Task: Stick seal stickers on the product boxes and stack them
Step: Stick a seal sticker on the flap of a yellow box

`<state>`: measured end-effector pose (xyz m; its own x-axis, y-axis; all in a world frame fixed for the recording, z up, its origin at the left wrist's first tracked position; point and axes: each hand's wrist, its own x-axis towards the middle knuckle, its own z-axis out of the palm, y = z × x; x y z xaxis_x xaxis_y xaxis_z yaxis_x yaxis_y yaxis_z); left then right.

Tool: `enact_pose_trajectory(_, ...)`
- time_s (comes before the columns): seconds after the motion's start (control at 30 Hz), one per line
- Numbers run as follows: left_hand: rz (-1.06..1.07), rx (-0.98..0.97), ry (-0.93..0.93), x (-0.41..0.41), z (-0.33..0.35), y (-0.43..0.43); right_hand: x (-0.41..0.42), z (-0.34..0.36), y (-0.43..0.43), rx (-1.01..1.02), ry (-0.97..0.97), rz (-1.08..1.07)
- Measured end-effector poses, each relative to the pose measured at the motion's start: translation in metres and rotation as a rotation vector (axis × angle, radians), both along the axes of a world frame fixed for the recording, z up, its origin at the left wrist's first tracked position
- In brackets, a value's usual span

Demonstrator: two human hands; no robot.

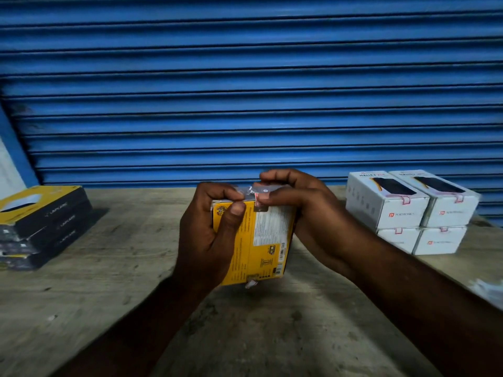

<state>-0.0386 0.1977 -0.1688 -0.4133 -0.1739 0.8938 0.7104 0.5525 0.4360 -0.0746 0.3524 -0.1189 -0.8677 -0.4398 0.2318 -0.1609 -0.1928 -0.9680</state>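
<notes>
A yellow product box is held upright above the middle of the wooden table. My left hand grips its left side, thumb on the front face near the top. My right hand curls over the top right edge, its thumb pressing a small red and clear seal sticker onto the top front edge. Another seal sticker shows at the box's bottom edge.
A stack of black and yellow boxes lies at the left of the table. White boxes with red seals are stacked two high at the right. A blue roller shutter closes the back. Pale clutter sits at the right edge.
</notes>
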Motion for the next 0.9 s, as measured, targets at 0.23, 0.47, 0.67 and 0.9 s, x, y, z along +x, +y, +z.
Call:
enact_pose_trajectory(0.23,0.012,-0.119,0.069,0.002,0.004,-0.004,0.007,0.005,0.002,0.153,-0.06,0.069)
enact_pose_trajectory(0.47,-0.021,-0.105,0.075,0.002,0.004,-0.007,0.011,0.006,-0.001,0.183,-0.057,0.04)
enact_pose_trajectory(0.67,-0.032,-0.057,0.064,0.002,0.004,-0.011,0.012,0.008,0.001,0.102,-0.112,0.086)
enact_pose_trajectory(0.9,-0.056,-0.052,0.061,0.002,0.002,-0.009,0.013,0.004,-0.004,0.1,-0.021,0.005)
